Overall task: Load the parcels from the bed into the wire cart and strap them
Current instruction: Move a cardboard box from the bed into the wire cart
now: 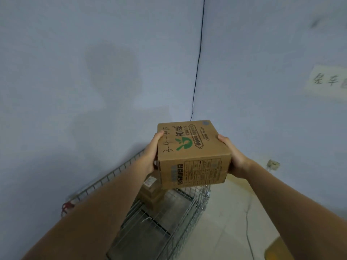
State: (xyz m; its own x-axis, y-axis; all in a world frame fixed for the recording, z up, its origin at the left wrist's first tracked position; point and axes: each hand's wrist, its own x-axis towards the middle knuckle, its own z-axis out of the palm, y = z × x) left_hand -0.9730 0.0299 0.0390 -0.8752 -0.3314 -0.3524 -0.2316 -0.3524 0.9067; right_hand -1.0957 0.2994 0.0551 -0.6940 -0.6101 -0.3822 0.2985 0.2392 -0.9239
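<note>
loading in progress, no strapping yet

we hold the brown printed cardboard box (191,152) above the silver wire cart (169,218), left hand (152,156) and right hand (234,160) gripping opposite sides. one brown parcel (150,192) already sits inside the cart. rest of the parcels and the bed out of view.

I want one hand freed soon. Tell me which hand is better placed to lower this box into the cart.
Neither alone, probably: the left hand and right hand grip opposite sides of the cardboard box above the wire cart. If forced, left, nearer the parcel already inside.
</note>
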